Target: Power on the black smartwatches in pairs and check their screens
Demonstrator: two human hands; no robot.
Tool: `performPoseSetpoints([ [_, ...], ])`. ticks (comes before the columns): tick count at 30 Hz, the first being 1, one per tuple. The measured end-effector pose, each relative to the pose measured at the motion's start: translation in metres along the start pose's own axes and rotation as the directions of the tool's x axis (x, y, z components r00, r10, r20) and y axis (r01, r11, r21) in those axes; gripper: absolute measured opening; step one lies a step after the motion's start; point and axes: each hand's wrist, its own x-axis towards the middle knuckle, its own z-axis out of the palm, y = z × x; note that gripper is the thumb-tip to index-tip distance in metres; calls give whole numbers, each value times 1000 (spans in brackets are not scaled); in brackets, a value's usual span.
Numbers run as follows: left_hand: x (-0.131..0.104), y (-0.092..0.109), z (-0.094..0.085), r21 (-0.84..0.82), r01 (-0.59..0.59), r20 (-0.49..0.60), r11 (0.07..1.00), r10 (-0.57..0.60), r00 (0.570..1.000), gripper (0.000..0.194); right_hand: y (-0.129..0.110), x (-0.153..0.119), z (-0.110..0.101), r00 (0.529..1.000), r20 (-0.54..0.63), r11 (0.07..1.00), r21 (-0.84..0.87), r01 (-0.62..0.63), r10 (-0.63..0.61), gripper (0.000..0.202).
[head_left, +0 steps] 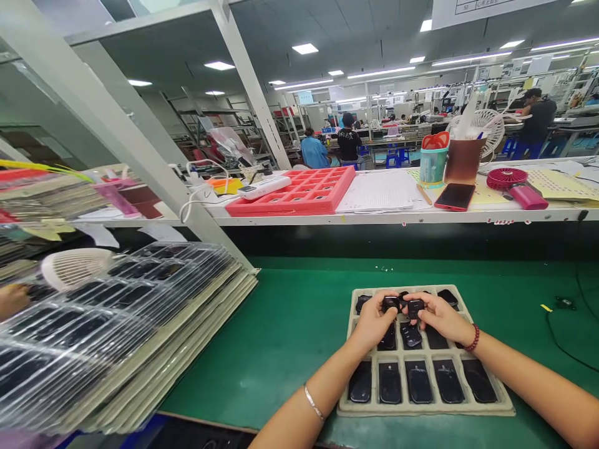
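Note:
A cream moulded tray (425, 410) sits on the green table mat, its compartments holding several black, rounded, glossy devices (419, 381). Over its back rows, my left hand (375, 319) pinches a small black device (391, 304) between thumb and fingers. Close beside it, my right hand (442, 317) grips another small black device (414, 308). The two pieces nearly meet; whether they touch I cannot tell. Below them, a black device with small light marks (411, 335) lies askew in a middle compartment. My hands partly cover the back compartments.
Stacked trays with clear covers (140, 299) stand at left, with a white fan (77, 268) on them and another person's hand (13, 300) beside. The shelf (374, 217) holds a red foam tray (322, 198), papers and a phone (455, 196). A black cable (561, 343) lies right.

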Motion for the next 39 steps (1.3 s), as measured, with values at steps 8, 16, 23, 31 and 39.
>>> performPoseSetpoints([
  [8,0,-5,2,-7,-1,14,1000,1,1000,43,-2,0,0,1000,-7,1000,19,-8,8,45],
  [16,-1,0,1,-38,-7,20,999,8,1000,36,-3,-1,2,999,-30,1000,-14,-12,12,43],
  [23,-1,-2,1,-4,14,11,1000,-14,1000,42,-3,0,1,1000,-22,1000,-15,-6,6,39],
  [31,0,-2,2,-1,13,21,1000,-13,1000,47,-5,-2,2,1000,-15,1000,-21,-7,6,43],
  [39,0,-6,1,-27,-27,21,999,28,999,36,-7,0,2,1000,-29,1000,2,-3,3,44],
])
